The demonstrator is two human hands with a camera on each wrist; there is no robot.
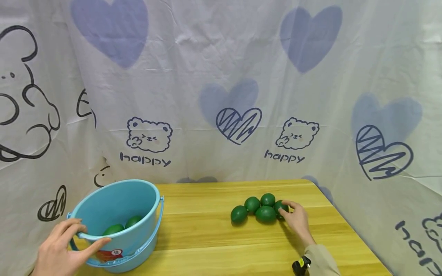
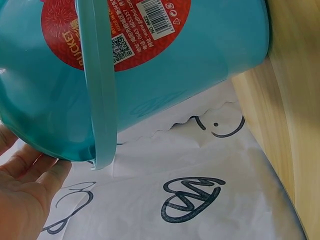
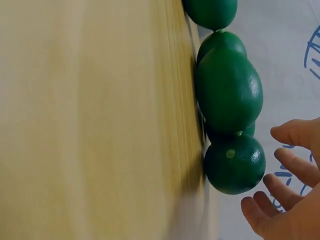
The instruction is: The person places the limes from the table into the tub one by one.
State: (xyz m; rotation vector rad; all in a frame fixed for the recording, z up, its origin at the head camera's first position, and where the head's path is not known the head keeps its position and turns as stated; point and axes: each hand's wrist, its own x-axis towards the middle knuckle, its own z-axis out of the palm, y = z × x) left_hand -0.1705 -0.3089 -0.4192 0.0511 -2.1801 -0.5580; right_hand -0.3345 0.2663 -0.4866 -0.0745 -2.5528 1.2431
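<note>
Left hand (image 1: 58,249) has its fingers bent over the rim of the light-blue plastic bucket (image 1: 139,237), thumb along the outer wall, gripping it; two green limes (image 1: 113,229) are visible inside; the bucket stands at the left of the wood-grain table (image 1: 193,237); five more limes (image 1: 266,214) lie clustered on the table's right side; right hand (image 1: 298,221) is at the rightmost lime (image 3: 235,165), fingers spread wide and not closed around it; whether a fingertip touches it cannot be told.
</note>
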